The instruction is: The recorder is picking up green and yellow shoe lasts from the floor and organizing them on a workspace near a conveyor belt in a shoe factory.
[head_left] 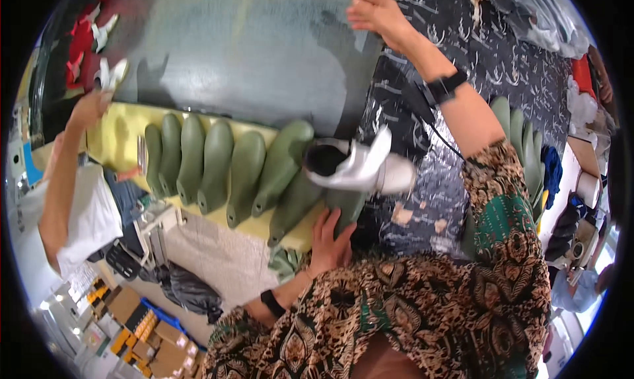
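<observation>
My left hand (328, 245) is at the near end of a green shoe last (345, 207), its fingers against the sides. A white shoe (396, 174) with a dark opening lies on its side just beyond, partly over the lasts; its tongue sticks up. My right hand (378, 19) is raised over the right edge of the grey conveyor belt (264, 55); its fingers are loosely bent and slightly apart, with nothing visible in them. More green shoe lasts (247, 171) stand in a row to the left on a yellow ledge (115, 131).
A co-worker's hand (92, 108) at the left holds a white shoe piece (113, 75). Red cloth (79, 48) with white pieces lies beyond. A scuffed black surface (422, 55) borders the belt, with clear plastic (548, 19) at the far right. Cardboard boxes (168, 346) are lower left.
</observation>
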`<state>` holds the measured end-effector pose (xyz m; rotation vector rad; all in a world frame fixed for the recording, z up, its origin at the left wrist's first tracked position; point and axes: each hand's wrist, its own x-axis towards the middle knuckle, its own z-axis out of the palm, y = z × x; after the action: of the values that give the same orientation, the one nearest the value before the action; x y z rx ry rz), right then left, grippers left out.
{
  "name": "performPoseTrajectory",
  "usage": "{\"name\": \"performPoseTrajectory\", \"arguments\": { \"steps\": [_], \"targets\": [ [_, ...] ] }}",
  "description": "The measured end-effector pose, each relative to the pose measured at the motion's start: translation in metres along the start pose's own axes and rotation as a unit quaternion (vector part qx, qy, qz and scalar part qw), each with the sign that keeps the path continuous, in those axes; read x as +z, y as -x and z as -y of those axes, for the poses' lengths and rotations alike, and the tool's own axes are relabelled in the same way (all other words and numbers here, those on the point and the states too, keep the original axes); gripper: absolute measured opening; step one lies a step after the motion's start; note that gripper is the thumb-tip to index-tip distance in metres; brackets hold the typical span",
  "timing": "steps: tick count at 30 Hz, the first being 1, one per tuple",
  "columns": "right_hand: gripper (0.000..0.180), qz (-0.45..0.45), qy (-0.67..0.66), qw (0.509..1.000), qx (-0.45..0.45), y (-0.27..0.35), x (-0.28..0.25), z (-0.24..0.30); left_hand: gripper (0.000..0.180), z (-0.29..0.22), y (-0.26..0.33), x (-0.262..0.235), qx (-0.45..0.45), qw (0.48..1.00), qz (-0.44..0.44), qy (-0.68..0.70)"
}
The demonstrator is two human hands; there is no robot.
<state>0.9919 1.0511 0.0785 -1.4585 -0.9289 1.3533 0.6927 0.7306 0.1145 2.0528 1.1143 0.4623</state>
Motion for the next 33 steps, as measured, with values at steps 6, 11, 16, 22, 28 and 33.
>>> {"name": "performPoseTrajectory", "arguments": {
  "steps": [6,11,16,22,28,33],
  "targets": [
    [0.06,0.153,0.217,0.964,0.029,0.141,0.014,-0.022,0.051,-0.004,-0.011,-0.004,0.025,0.999,0.011,0.017],
    [0.093,0.226,0.501,0.835,0.029,0.226,0.019,0.041,0.049,-0.008,-0.005,-0.001,0.065,0.998,-0.013,0.02],
    [0.042,-0.028,0.325,0.941,-0.09,0.221,0.002,-0.004,0.045,-0.023,-0.005,0.011,0.075,0.997,-0.01,-0.008],
    [0.05,-0.051,0.202,0.96,-0.188,0.177,0.044,0.049,0.042,-0.023,-0.006,0.029,0.053,0.999,0.005,0.0],
    [0.038,-0.103,0.505,0.854,-0.071,0.245,-0.059,0.055,0.041,-0.025,-0.001,0.031,0.04,0.999,-0.024,0.022],
    [0.058,-0.316,0.544,0.766,0.134,0.332,-0.206,-0.01,0.041,-0.03,-0.005,0.035,0.041,0.998,-0.042,-0.015]
  ]
}}
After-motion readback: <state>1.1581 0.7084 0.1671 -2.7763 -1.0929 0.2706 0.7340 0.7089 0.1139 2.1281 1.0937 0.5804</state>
